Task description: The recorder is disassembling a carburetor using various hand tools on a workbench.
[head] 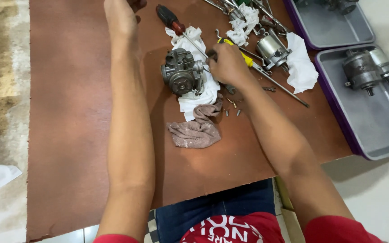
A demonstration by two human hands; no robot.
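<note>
A grey metal carburetor (182,72) rests on white tissue (201,92) on a brown board (68,112). My right hand (226,64) sits just to its right, fingers curled at the carburetor's side; what it grips is hidden. My left hand (121,15) reaches toward the board's far edge, partly cut off by the frame, so its fingers are not visible. A red-and-black-handled screwdriver (172,21) lies behind the carburetor. A yellow-handled tool (244,56) lies under my right hand.
A crumpled brownish rag (196,130) lies in front of the carburetor, with small screws (232,108) beside it. A small motor (272,49) and white cloth (302,65) lie to the right. Two grey trays (383,126), one holding a motor part (365,67), sit at the far right.
</note>
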